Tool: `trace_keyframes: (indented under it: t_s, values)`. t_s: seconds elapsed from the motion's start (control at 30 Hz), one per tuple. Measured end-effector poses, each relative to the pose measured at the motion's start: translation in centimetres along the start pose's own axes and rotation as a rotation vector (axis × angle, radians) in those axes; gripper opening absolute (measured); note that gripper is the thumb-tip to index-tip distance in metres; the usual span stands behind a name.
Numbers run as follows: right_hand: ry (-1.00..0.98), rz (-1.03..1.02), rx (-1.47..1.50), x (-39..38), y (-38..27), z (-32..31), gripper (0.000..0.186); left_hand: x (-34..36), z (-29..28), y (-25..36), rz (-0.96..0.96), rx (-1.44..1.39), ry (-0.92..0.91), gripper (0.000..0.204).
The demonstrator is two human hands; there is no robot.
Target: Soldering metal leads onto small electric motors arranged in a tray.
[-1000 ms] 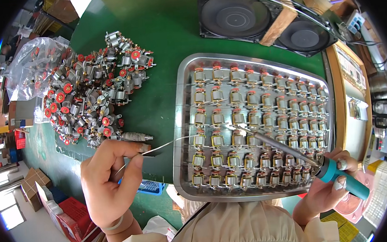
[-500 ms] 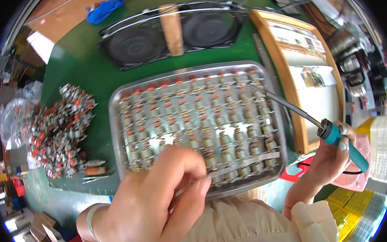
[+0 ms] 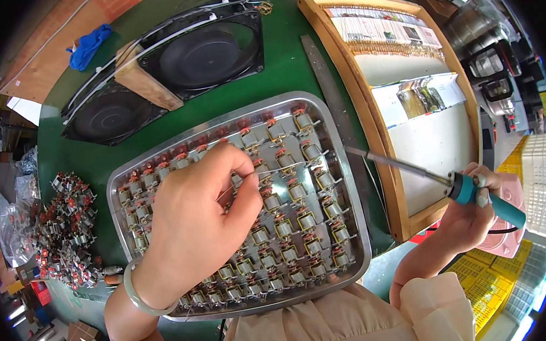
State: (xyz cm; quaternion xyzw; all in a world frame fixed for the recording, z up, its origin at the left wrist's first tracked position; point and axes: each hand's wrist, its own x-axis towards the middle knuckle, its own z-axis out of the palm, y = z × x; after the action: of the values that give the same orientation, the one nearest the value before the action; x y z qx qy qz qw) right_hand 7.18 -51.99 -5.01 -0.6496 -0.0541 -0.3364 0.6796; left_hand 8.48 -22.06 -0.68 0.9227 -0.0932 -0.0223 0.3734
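Where the green table (image 3: 291,63) shows, items lie thus: metal tray (image 3: 351,228) of small coil parts (image 3: 301,219), centre; loose heap of the same parts (image 3: 61,236) at 9 o'clock; two black speakers (image 3: 173,70) at 11; wooden-framed board (image 3: 406,100) at 2. Left hand (image 3: 204,221), over the tray and hiding several rows, pinches a thin solder wire (image 3: 279,169) pointing toward 3. Right hand (image 3: 472,211), at 4 off the tray, is clenched on a soldering iron (image 3: 442,182); long axis runs 4 to 10, tip at the tray's right rim

Bright, even daylight; glare glints off the shiny rectangular metal tray (image 3: 349,184). Fisheye distortion bends edges, black vignette rings the sharp centre.
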Motion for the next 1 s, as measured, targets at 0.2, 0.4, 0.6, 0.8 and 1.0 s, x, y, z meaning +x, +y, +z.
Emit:
trace_keyframes:
  t_s: [0.2,0.4,0.6,0.8,1.0]
  values:
    - [-0.125,0.084,0.067,-0.1,0.8,0.8,0.018,0.4,0.7,-0.3,-0.054,-0.007,-0.055,0.009]
    - [-0.148,0.107,0.091,-0.1,1.0,1.0,0.019,0.4,1.0,-0.1,-0.058,-0.003,-0.072,0.009]
    - [-0.176,0.117,0.094,-0.1,1.2,0.9,0.019,0.5,1.2,-0.2,-0.078,0.017,-0.101,0.009]
    - [-0.17,0.128,0.075,-0.2,1.2,1.1,0.019,0.5,1.2,-0.2,-0.05,0.021,-0.095,0.01]
    - [-0.239,0.138,0.045,-0.3,1.2,1.1,0.02,0.6,1.3,-0.2,-0.073,0.017,-0.108,0.01]
